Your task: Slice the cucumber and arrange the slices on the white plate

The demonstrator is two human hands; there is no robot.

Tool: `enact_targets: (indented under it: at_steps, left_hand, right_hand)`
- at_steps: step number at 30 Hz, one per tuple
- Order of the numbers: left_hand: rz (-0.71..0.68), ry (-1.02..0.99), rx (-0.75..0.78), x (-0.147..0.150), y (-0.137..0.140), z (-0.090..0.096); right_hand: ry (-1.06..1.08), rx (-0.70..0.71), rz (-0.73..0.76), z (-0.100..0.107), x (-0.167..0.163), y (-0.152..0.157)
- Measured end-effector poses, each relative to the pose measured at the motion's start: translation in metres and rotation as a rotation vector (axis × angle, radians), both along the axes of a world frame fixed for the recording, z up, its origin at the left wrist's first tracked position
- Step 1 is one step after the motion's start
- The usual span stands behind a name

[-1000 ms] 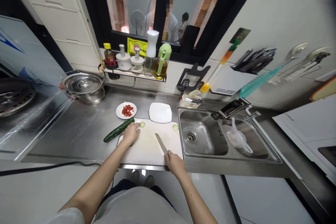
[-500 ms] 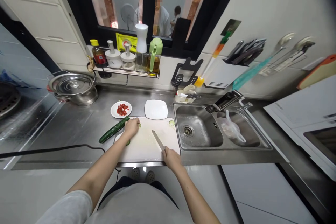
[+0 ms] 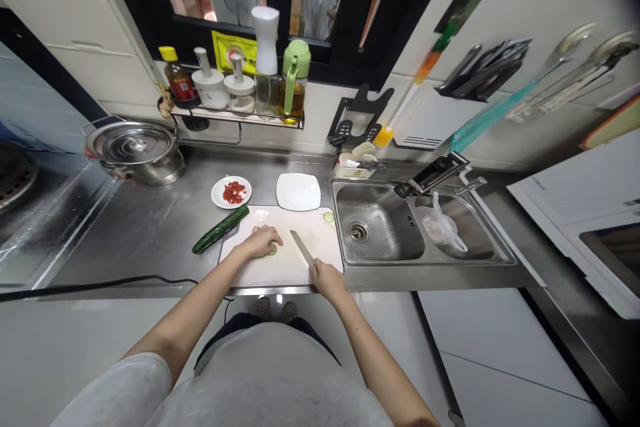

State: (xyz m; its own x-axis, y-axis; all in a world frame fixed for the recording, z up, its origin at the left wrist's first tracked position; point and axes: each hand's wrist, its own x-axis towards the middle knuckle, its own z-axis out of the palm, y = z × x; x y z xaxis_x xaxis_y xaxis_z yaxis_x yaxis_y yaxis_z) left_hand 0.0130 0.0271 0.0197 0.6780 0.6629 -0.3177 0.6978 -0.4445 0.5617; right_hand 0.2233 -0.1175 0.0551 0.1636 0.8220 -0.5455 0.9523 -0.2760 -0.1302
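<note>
1. Yellow packet [image 3: 225, 50] on the wall, upper left of centre in the frame: it carries a round red-and-white emblem and dark characters, too small for you to read.
2. Yellow-capped bottle [image 3: 179, 77], upper left: its red label bears writing you cannot make out.
3. White appliance [image 3: 575, 203], right edge: faint lettering on its top is illegible.
4. Your right hand [image 3: 327, 280], lower centre: your fingers are wrapped around the handle of the knife [image 3: 303, 247], whose blade points up and left over the white cutting board [image 3: 300, 273].
5. Your left hand [image 3: 261, 241], left of the blade: your fingers are bent downward, fingertips at a cucumber slice [image 3: 273, 251] on the board. You cannot tell whether they pinch it or only touch it.
6. The long cucumber [image 3: 220, 230] lies slanted, left of centre, its upper end at the board's upper-left corner.
7. Another round slice [image 3: 329, 217] lies at the board's upper-right corner.
</note>
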Motion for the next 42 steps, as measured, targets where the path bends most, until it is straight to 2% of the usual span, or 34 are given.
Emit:
enact_targets:
  at_steps: [5, 14, 21, 31, 42]
  left_hand:
    - [0.179, 0.065, 0.105, -0.011, -0.014, -0.003]
    - [0.306, 0.111, 0.136, -0.013, -0.041, -0.007]
    - [0.325, 0.107, 0.145, -0.012, -0.041, -0.007]
    - [0.326, 0.102, 0.146, -0.012, -0.040, -0.007]
    - [0.335, 0.078, 0.144, -0.012, -0.041, -0.006]
  right_hand:
    - [-0.023, 0.007, 0.015, 0.004, -0.002, -0.002]
    - [-0.004, -0.003, 0.164, 0.016, -0.013, -0.023]
    - [0.001, -0.008, 0.224, 0.016, -0.018, -0.025]
    - [0.016, -0.033, 0.214, 0.011, -0.021, -0.025]
    - [0.028, -0.099, 0.238, 0.018, -0.020, -0.006]
